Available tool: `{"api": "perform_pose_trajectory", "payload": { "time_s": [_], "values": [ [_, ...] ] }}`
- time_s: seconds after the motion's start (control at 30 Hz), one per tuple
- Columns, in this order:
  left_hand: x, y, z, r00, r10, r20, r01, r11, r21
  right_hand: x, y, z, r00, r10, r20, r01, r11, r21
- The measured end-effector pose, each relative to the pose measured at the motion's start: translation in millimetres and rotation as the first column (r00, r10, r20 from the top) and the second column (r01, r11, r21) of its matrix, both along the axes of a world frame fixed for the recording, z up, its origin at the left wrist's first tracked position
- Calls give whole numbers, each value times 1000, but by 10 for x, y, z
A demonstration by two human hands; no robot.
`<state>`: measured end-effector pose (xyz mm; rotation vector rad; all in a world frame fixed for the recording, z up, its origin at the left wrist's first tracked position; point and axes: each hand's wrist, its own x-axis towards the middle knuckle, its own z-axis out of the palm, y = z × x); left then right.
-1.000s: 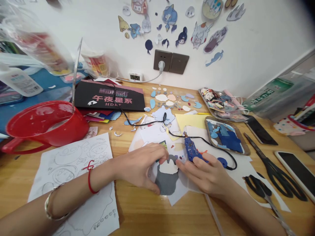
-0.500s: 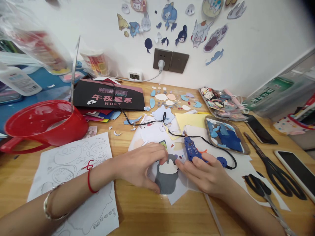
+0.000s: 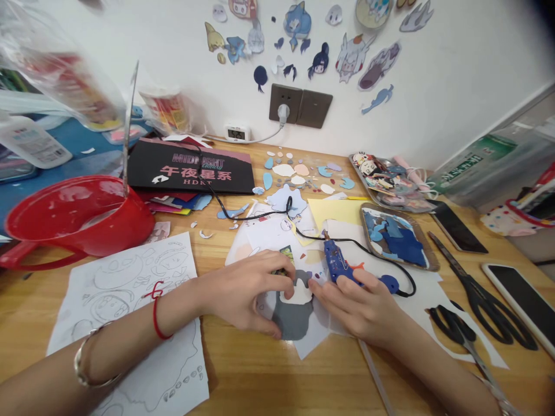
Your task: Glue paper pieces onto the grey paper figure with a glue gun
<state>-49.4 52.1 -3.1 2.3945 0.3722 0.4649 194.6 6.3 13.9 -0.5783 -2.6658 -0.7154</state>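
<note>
A grey cut-out (image 3: 291,322) with a white piece (image 3: 298,293) on it lies flat on papers between my hands. From its left side my left hand (image 3: 249,289) arches over, fingers bent and thumb spread apart; the fingertips touch the white piece's upper left and the thumb tip is at the grey edge. My right hand (image 3: 366,306) rests on the other side, its fingers stretched towards the white piece, fingertips at its right edge. Its thumb is hard to make out. A blue glue gun (image 3: 336,260) lies just beyond the right hand.
A red basin (image 3: 82,219) and a sheet of pencil drawings (image 3: 130,323) are on the left. Black scissors (image 3: 477,300), two phones and a tray of blue pieces (image 3: 392,240) lie right. The glue gun's black cord (image 3: 260,217) crosses the table; small cut pieces lie near the wall.
The left fingers have shifted slightly over the white piece, showing more of a small printed picture behind them. The right hand has hardly moved; the view has shifted a little.
</note>
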Motion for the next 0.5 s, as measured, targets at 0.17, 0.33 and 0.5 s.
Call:
{"api": "perform_pose_trajectory", "payload": {
  "time_s": [0.17, 0.33, 0.5],
  "values": [
    [-5, 1, -6, 1000, 2, -14, -2, 1000, 17, -11, 5, -14, 1000, 4, -3, -4, 1000, -5],
    [-9, 3, -3, 1000, -9, -12, 10, 998, 55, -6, 10, -14, 1000, 7, 17, -7, 1000, -5],
    [1, 9, 22, 999, -50, -12, 52, 990, 134, 23, 38, -5, 999, -38, 6, 38, 997, -70]
  ]
}}
